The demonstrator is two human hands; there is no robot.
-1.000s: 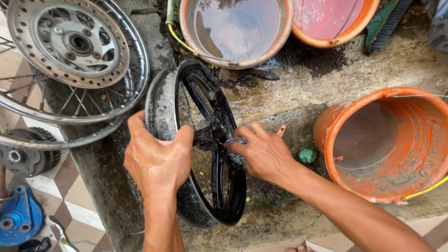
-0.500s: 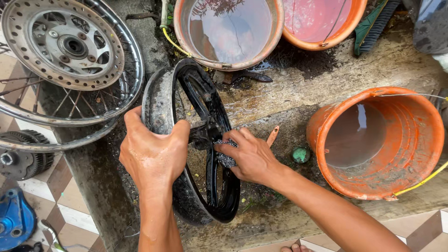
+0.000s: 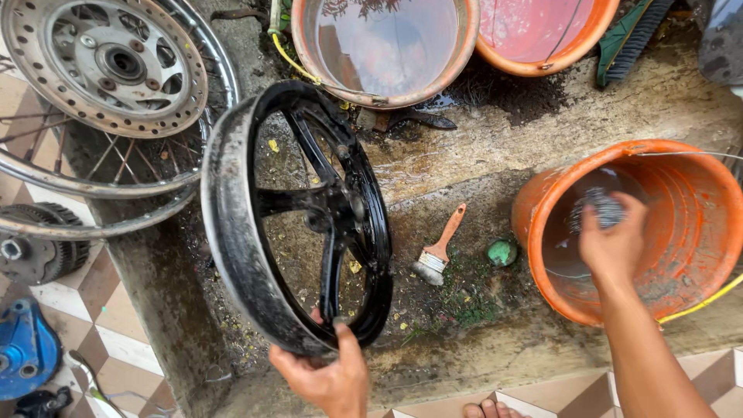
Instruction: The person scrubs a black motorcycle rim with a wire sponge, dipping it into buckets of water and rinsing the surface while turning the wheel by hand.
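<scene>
A black cast motorcycle wheel (image 3: 232,240) stands on edge on the wet concrete, dirty along its rim. My left hand (image 3: 329,379) grips its lower rim and holds it upright. My right hand (image 3: 611,244) is inside an orange bucket (image 3: 696,201) at the right, closed on a wad of steel wool (image 3: 600,207) just above the murky water.
A spoked wheel with a brake drum (image 3: 101,62) leans at the upper left. Two water-filled tubs (image 3: 387,46) (image 3: 542,31) stand at the top. A small paintbrush (image 3: 439,248) and a green lump (image 3: 501,252) lie on the concrete. A blue part (image 3: 27,352) sits on the tiles.
My right hand left the wheel's hub and went right into the orange bucket with the steel wool. My left hand shifted from the wheel's upper rim to its lower rim.
</scene>
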